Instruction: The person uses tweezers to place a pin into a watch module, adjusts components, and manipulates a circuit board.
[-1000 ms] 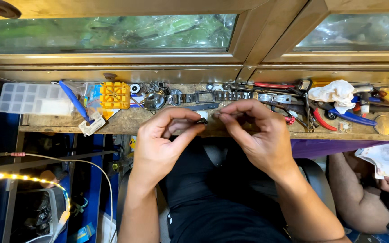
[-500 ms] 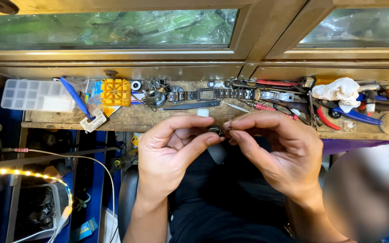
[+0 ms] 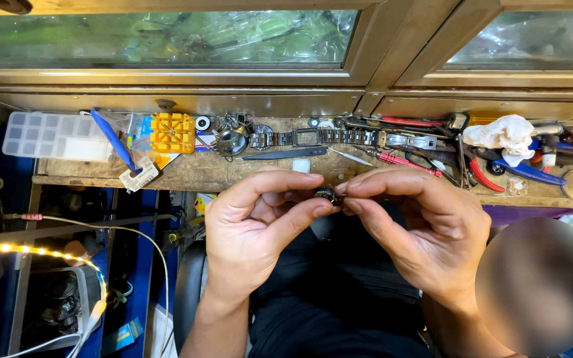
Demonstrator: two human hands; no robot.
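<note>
- Left hand [image 3: 253, 229] and right hand [image 3: 426, 232] both pinch a small dark round metal part [image 3: 328, 195] between fingertips.
- It hangs just off the worn wooden bench [image 3: 233, 171] edge, over the lap.

Light is even and fairly bright over the wooden workbench [image 3: 233, 174], falling from above; the hands cast only soft shadows onto the dark lap below it. The glass panes [image 3: 167, 36] above the workbench carry pale, hazy reflections. Left of the workbench the space is dim, lit by a glowing LED strip [image 3: 48, 255]. A blurred round patch lies lower right.
</note>
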